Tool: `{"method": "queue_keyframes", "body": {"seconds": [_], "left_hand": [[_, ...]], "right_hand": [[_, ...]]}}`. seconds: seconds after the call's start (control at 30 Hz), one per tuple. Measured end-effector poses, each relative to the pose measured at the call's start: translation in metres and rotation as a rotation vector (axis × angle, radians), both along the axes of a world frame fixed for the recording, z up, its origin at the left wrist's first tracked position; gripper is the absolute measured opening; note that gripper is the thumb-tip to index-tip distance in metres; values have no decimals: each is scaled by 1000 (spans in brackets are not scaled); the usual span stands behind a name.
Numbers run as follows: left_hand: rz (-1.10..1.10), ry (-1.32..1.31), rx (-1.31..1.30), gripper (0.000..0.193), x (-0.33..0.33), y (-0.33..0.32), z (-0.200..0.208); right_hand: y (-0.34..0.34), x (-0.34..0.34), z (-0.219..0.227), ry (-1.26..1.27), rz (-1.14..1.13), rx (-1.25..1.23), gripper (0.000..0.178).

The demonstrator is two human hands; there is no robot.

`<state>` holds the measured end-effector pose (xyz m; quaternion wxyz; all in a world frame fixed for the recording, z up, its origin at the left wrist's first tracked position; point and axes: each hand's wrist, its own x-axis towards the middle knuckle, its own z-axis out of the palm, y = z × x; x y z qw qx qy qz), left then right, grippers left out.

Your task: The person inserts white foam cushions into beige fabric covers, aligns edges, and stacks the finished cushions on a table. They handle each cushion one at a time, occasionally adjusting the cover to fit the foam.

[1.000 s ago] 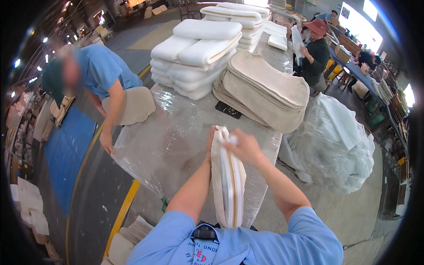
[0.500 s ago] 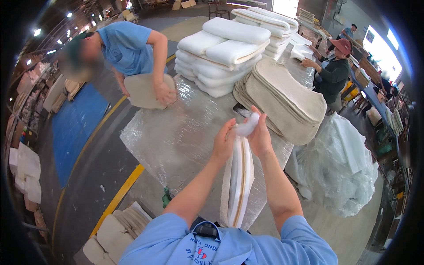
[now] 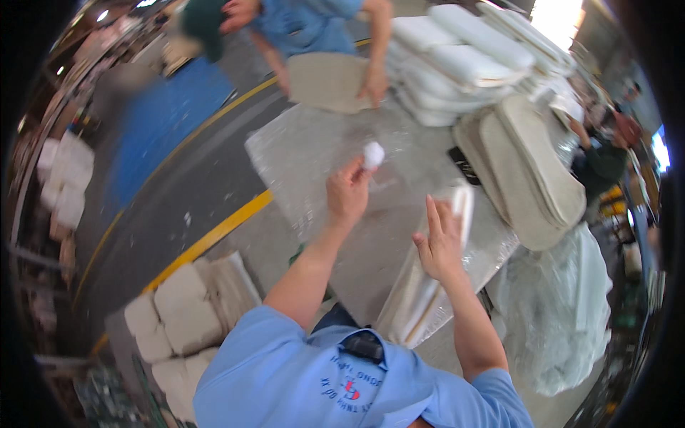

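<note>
Left of the long cushion (image 3: 421, 294), I see the left hand (image 3: 347, 191) pinched around a small white wad (image 3: 373, 155), held out over the tabletop (image 3: 349, 274); a loose fingertip grip could drop it. The right hand (image 3: 439, 241) is spread over the cushion's far end, apparently gripping nothing; I can't tell if it touches. Unpinned, the cushion might slide on that glossy tabletop if bumped. Right of the cushion, the beige pad stack (image 3: 524, 167) could shift if an elbow caught it.

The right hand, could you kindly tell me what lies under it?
Under the right hand runs a long pale piece; its far and near parts show, but the stretch behind the hand is covered.
</note>
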<state>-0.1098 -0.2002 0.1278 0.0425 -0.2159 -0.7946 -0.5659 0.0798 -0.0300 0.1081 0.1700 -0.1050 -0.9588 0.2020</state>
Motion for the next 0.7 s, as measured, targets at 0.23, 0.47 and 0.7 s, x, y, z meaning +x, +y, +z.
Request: {"method": "queue_keyframes", "body": {"seconds": [0.23,0.47,0.7], "left_hand": [[547,-494,543,32,-25,-220,-88],[326,-814,-80,34,68,-255,-188],[543,-721,-255,40,86,-253,-256]], "right_hand": [[-5,3,1,-66,-10,93,66],[-8,-1,-1,-24,-35,64,53],[-21,-14,-1,-53,-40,129,45]]}}
